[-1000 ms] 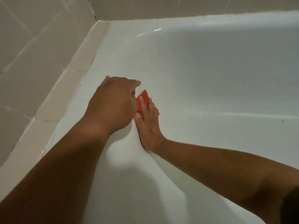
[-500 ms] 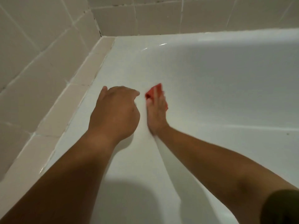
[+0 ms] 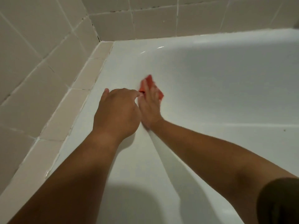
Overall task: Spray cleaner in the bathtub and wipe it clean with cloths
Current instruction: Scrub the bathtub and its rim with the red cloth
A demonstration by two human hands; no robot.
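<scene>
The red cloth lies on the inner wall of the white bathtub, just below the rim along the tub's left end and not far from the far left corner. It is blurred in my feed, so I cannot make out its folds. I can see 1 edge of it poking out above the fingertips and another to their right.

My right hand lies flat over the cloth with the fingers straight and together, pressing it against the wall instead of clutching it. The heel of that hand sits right at the rounded edge where the rim turns down into the basin.

My left hand rests knuckles-up on the rim just beside the right hand, touching it along the side. Its fingers are loosely bent and I see nothing held in it. The index finger reaches toward the near corner of the cloth, though I cannot tell if it touches.

Both forearms run in from the bottom edge, and a dark sleeve shows at the bottom right.

Outside the rim runs a beige tile ledge, and tiled walls rise behind it and meet at the far left corner. 1 dark speck sits on the tub's inner wall toward the right edge.
</scene>
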